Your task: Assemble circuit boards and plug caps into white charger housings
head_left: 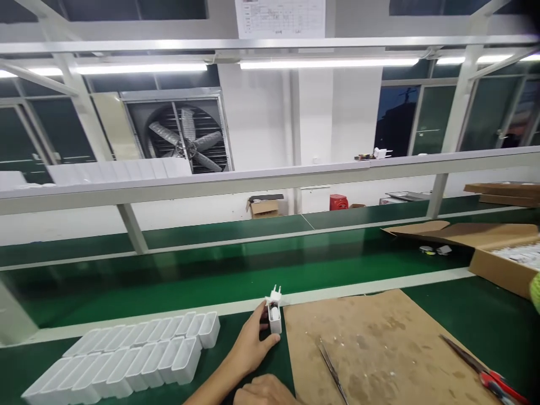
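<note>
The left hand (254, 339) has a narrow grip on a small white case (275, 324), thumb on the near side and fingers around the far left side. The case stands up from the grip, with a white plug (275, 294) at its top, both pins pointing away. Some dark and white parts show inside the case.

Just below the grip, the right hand (266, 391) is curled at the picture's edge; whether it holds anything, I cannot tell.

Left of the grip, two rows of white cases (145, 365) stand on the green bench (498, 315). Right of it lies a stained brown board (371, 332) with tweezers (331, 364) on it and, further right, red-handled scissors (481, 368). Well beyond, far right, is a cardboard box (502, 275) of white items.

The held piece looks part-way done: inner parts are in, but the plug seems not yet seated. Whether the cases in the rows are filled cannot be told.
</note>
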The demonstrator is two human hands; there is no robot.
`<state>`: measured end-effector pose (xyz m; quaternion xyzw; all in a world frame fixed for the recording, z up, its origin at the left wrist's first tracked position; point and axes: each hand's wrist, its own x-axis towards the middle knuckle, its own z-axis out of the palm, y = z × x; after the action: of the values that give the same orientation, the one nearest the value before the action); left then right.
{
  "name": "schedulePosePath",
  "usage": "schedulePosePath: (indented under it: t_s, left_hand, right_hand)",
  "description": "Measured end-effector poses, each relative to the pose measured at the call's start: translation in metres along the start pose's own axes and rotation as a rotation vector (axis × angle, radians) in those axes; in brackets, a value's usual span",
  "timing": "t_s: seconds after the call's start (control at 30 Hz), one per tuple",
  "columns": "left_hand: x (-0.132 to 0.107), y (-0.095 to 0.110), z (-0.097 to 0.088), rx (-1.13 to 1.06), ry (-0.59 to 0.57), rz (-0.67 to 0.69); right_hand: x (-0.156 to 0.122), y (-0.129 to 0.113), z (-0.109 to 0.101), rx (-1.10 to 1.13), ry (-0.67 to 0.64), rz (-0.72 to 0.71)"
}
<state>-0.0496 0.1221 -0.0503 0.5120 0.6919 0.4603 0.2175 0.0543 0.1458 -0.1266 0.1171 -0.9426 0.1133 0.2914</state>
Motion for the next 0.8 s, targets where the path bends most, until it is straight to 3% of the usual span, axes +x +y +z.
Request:
schedulePosePath:
  t_s: [0.1, 0.2, 0.27, 0.33, 0.4, 0.47, 0.6, 0.77, 0.8]
  left_hand:
    - [-0.016, 0.005, -0.031, 0.236, 0.09, 0.126]
    - [-0.03, 0.014, -0.082, 0.67, 0.242, 0.284]
    - [-0.037, 0.02, -0.114, 0.923, 0.295, 0.26]
    - [-0.043, 0.023, -0.133, 1.09, 0.267, 0.168]
    - [-0.049, 0.022, -0.137, 1.161, 0.186, 0.092]
    - [-0.053, 0.019, -0.129, 1.175, 0.123, 0.09]
    - [-0.058, 0.008, -0.107, 1.026, 0.121, 0.249]
    - [-0.054, -0.025, -0.107, 0.721, 0.097, 0.42]
    - [-0.052, -0.031, -0.106, 0.66, 0.159, 0.427]
  right_hand:
    - [-0.003, -0.006, 0.001, -0.007, 0.038, 0.013]
    - [-0.005, -0.013, -0.005, 0.033, 0.058, 0.072]
    - [-0.006, -0.018, -0.014, 0.061, 0.049, 0.116]
    - [-0.007, -0.021, -0.023, 0.051, 0.026, 0.125]
    - [-0.007, -0.023, -0.031, -0.015, 0.004, 0.052]
    - [-0.007, -0.022, -0.037, -0.117, -0.013, -0.065]
    - [-0.002, -0.017, -0.045, -0.266, -0.058, -0.153]
    - [0.008, -0.004, -0.07, -0.293, -0.185, -0.149]
    - [0.008, -0.001, -0.078, -0.297, -0.201, -0.146]
